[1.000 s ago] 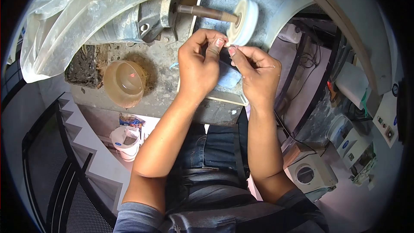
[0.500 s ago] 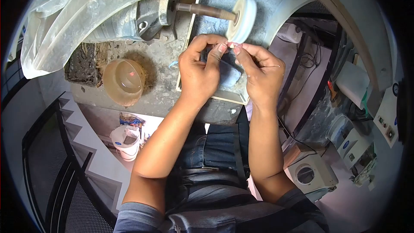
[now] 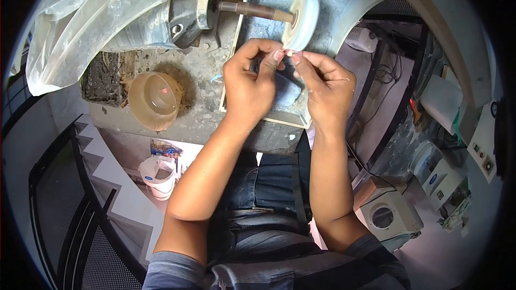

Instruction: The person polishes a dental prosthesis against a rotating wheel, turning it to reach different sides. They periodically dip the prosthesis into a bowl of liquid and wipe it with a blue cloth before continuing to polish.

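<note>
Between the fingertips of both hands is a small pink-and-white piece (image 3: 289, 52) that looks like a partial denture; fingers cover much of it. My left hand (image 3: 250, 78) pinches its left end and my right hand (image 3: 327, 83) its right end. The piece is at the lower edge of a white polishing wheel (image 3: 306, 21), seemingly touching it. The wheel sits on the threaded end of a brown spindle (image 3: 252, 10), which comes out of a grey motor (image 3: 185, 19). Under the hands, a pale bluish block (image 3: 286, 92) lies in a shallow tray (image 3: 269, 120).
A round tub with liquid (image 3: 141, 88) stands on the worktop left of my hands, beside a dark crusted block (image 3: 101, 79). Clear plastic sheeting (image 3: 80, 32) drapes over the motor. A curved guard (image 3: 363, 2) rises at the right. A white bucket (image 3: 160, 182) is below the worktop.
Both hands have shifted very slightly, and the piece has tilted a little between the fingertips at the wheel. The grip stays the same.
</note>
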The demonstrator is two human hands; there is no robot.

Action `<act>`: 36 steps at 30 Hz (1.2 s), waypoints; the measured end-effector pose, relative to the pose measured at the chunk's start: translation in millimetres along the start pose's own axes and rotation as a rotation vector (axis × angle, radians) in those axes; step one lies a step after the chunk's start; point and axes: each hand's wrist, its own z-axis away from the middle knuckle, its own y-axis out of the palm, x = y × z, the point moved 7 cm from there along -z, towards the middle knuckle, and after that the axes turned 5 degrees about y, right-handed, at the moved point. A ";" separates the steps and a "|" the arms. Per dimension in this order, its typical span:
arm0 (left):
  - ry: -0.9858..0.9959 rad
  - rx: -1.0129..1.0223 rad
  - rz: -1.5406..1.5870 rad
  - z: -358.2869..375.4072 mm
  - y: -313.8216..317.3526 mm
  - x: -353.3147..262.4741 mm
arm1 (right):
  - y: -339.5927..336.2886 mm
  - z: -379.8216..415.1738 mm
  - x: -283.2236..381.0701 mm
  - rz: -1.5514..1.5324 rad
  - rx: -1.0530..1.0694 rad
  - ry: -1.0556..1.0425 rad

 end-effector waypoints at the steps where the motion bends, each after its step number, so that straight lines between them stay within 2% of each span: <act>1: -0.022 0.000 0.010 0.0 2.9 1.7 | -1.9 0.0 2.2 -0.005 -0.007 -0.001; 4: -0.096 -0.026 0.042 0.6 5.7 4.6 | -3.5 -3.0 2.0 0.008 -0.019 -0.001; 11: -0.077 -0.026 0.046 -0.3 -5.5 -1.9 | 4.8 0.1 4.3 0.007 0.010 -0.034; 19: -0.152 -0.014 0.237 10.5 -5.8 -4.3 | 10.0 4.0 12.6 -0.020 0.030 -0.060; 21: -0.157 -0.028 0.228 13.9 -6.5 -0.7 | 14.9 5.0 16.1 -0.133 0.075 -0.003; 28: -0.241 -0.030 0.177 18.0 -5.7 -7.0 | 13.6 -0.5 10.1 -0.159 0.108 0.040; 32: -0.240 -0.036 0.178 18.4 -6.5 0.0 | 15.7 -0.5 7.3 -0.183 0.120 0.123; 36: -0.118 -0.032 0.078 16.7 -9.4 0.6 | 17.1 -0.3 5.9 -0.204 0.154 0.119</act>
